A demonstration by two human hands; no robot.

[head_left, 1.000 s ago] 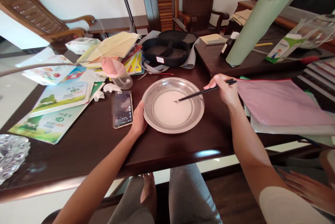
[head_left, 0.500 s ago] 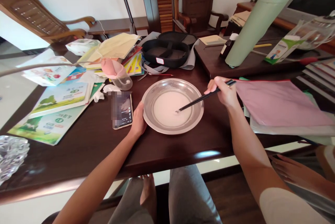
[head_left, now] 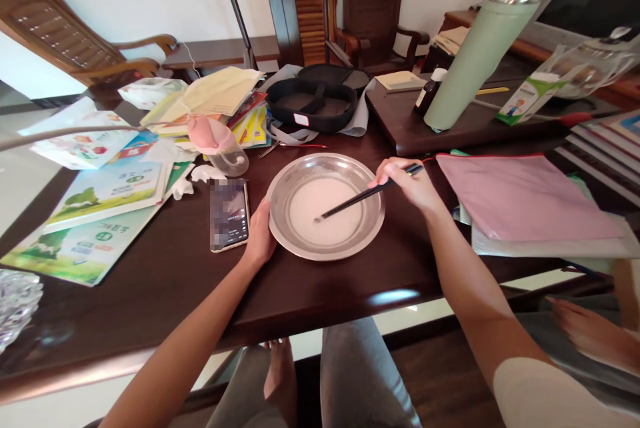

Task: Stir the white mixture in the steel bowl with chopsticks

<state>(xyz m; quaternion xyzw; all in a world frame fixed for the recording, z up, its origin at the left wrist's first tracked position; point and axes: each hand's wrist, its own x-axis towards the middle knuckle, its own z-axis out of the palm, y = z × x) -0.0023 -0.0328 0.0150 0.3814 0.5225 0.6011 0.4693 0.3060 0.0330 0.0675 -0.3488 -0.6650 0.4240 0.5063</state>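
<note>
A round metal plate [head_left: 293, 178] sits on the dark wooden table [head_left: 320, 288], filled with a white liquid [head_left: 327, 205]. My right hand [head_left: 405, 185] is closed around a pair of black chopsticks [head_left: 363, 196], whose tips dip into the white liquid left of centre. My left hand [head_left: 260, 231] grips the plate's left rim, fingers curled on its edge. A phone [head_left: 229, 213] lies flat just left of that hand.
Books and papers [head_left: 107, 191] crowd the table's left side beside a pink-lidded cup [head_left: 220, 145]. A black divided tray [head_left: 313, 105] stands behind the plate. A pink folder [head_left: 520, 195] lies right, a green flask [head_left: 470, 61] beyond it. Another person's hand [head_left: 587, 335] shows at lower right.
My right hand has moved left toward the plate, carrying the chopstick tips from the liquid's right part to its left part. My left hand stays on the rim.
</note>
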